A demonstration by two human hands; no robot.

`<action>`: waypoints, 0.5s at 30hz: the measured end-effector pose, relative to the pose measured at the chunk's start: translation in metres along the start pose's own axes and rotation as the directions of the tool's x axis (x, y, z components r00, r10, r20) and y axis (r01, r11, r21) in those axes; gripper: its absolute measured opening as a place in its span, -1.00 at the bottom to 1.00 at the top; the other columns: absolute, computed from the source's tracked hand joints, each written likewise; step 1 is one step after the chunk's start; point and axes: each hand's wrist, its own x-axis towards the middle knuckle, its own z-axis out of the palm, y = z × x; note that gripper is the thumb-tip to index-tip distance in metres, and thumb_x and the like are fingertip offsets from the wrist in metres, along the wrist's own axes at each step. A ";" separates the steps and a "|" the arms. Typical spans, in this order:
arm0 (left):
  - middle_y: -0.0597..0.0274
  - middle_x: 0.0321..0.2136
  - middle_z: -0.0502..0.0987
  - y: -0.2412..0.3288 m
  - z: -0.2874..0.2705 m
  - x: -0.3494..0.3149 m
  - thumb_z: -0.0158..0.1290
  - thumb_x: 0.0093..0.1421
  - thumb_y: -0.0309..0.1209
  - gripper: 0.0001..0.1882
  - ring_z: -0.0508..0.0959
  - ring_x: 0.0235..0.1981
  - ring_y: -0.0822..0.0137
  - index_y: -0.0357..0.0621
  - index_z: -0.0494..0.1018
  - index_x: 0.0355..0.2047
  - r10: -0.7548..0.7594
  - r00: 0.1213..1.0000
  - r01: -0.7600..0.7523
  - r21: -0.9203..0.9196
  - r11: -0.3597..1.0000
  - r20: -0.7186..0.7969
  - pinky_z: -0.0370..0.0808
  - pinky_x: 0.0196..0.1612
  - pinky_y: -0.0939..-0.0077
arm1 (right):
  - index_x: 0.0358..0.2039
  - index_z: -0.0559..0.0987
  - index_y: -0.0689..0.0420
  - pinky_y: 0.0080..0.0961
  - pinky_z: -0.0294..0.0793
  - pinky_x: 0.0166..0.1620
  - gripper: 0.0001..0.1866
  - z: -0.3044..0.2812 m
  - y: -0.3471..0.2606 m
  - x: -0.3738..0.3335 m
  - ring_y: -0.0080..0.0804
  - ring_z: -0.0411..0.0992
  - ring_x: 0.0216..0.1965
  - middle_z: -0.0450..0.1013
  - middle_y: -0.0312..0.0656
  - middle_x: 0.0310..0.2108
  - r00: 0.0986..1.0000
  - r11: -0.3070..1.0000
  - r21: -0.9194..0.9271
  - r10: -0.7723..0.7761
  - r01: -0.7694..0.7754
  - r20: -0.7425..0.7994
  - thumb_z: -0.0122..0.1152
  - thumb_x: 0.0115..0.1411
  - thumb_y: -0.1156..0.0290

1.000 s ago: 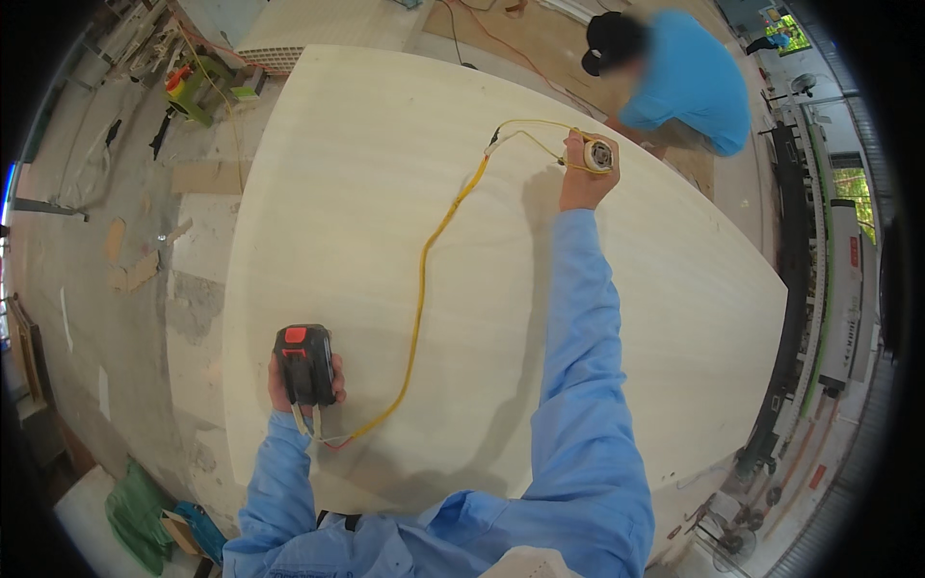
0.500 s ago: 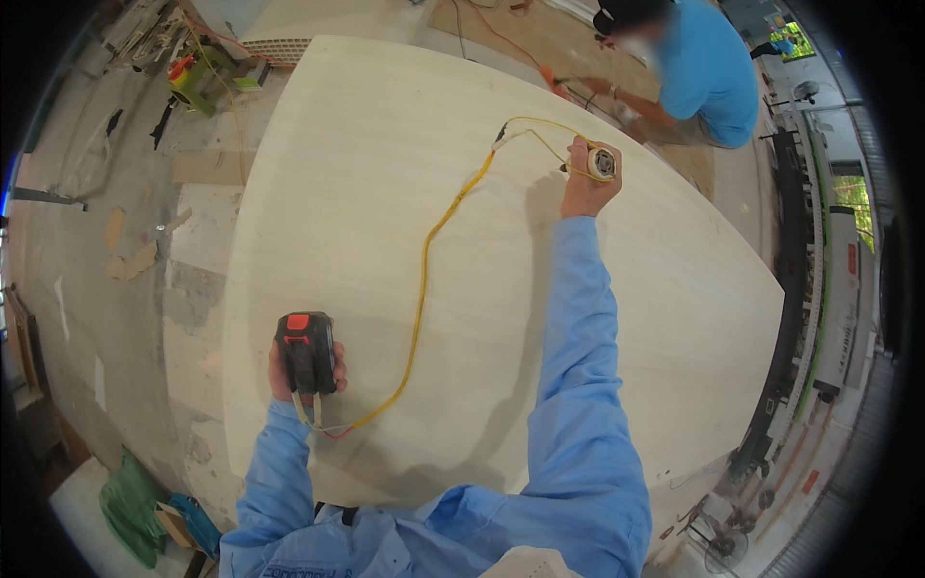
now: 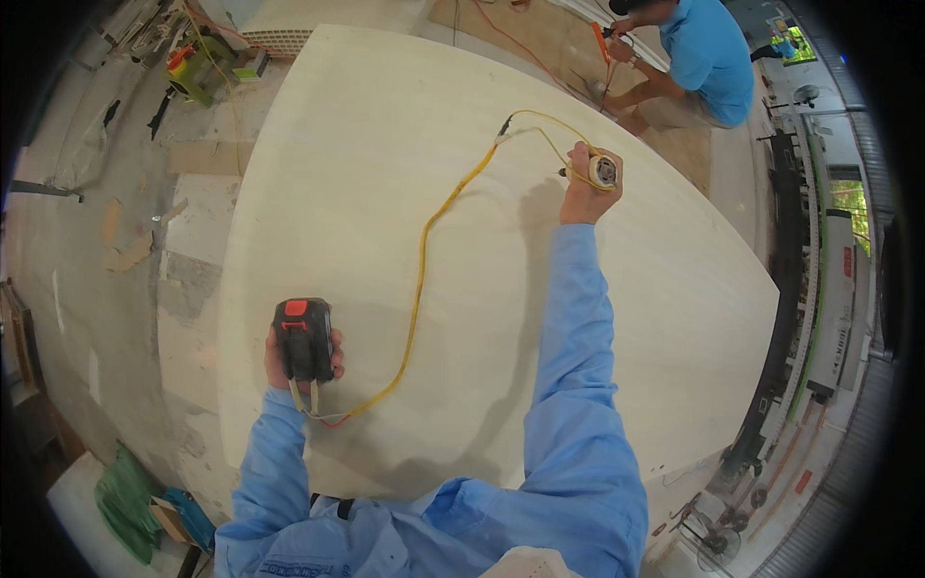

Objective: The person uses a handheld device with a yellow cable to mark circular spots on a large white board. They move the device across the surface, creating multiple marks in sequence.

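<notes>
My left hand [image 3: 275, 366] is closed round a black battery pack [image 3: 306, 349] with a red button, held over the left part of a big pale board [image 3: 482, 328]. Two light wires come out of the pack and join a yellow cable [image 3: 422, 275]. That cable runs across to thin yellow wires at a small round electric motor [image 3: 603, 173] in my right hand [image 3: 584, 204]. My fingers wrap the motor near the board's far right side, its round end facing up. A short, dark, thin tip sticks out on the left; whether it touches the board I cannot tell.
Beyond the far right edge a person in a blue shirt [image 3: 713, 72] crouches with an orange-and-black tool [image 3: 601, 43]. A green stool [image 3: 198, 82] stands at far left, a green bag [image 3: 130, 501] at near left. A long rail [image 3: 785, 289] lines the right side.
The crouching person has raised the arms and turned, lifting the orange tool. My hands keep their holds; the view has shifted slightly.
</notes>
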 end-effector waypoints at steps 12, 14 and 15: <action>0.00 -0.13 0.49 0.001 0.000 -0.001 -0.09 0.18 0.35 -0.08 0.54 -0.36 0.11 -0.06 0.16 0.33 0.002 1.000 -0.002 0.040 0.999 0.003 0.52 -0.35 0.15 | -0.36 0.50 0.19 -0.64 0.46 -0.41 -0.79 0.001 -0.001 -0.017 -0.62 0.41 -0.49 0.48 -0.26 -0.46 1.000 1.000 -0.010 -0.020 0.020 -0.005 0.41 0.07 0.56; -0.01 -0.13 0.49 0.000 -0.002 0.000 -0.09 0.19 0.35 -0.08 0.54 -0.35 0.10 -0.06 0.15 0.33 -0.006 0.999 0.005 0.029 1.000 0.034 0.52 -0.36 0.14 | -0.35 0.49 0.19 -0.63 0.47 -0.40 -0.77 -0.006 -0.006 -0.019 -0.61 0.41 -0.48 0.48 -0.27 -0.46 1.000 0.997 0.078 0.011 -0.012 0.007 0.42 0.06 0.58; -0.02 -0.13 0.49 0.000 -0.002 0.000 -0.09 0.19 0.35 -0.08 0.54 -0.35 0.10 -0.06 0.15 0.33 -0.005 1.000 0.005 0.027 1.000 0.004 0.53 -0.36 0.13 | -0.34 0.49 0.20 -0.62 0.49 -0.38 -0.77 -0.007 -0.007 -0.021 -0.59 0.43 -0.45 0.49 -0.26 -0.45 0.999 0.999 0.006 0.049 -0.049 -0.008 0.41 0.06 0.61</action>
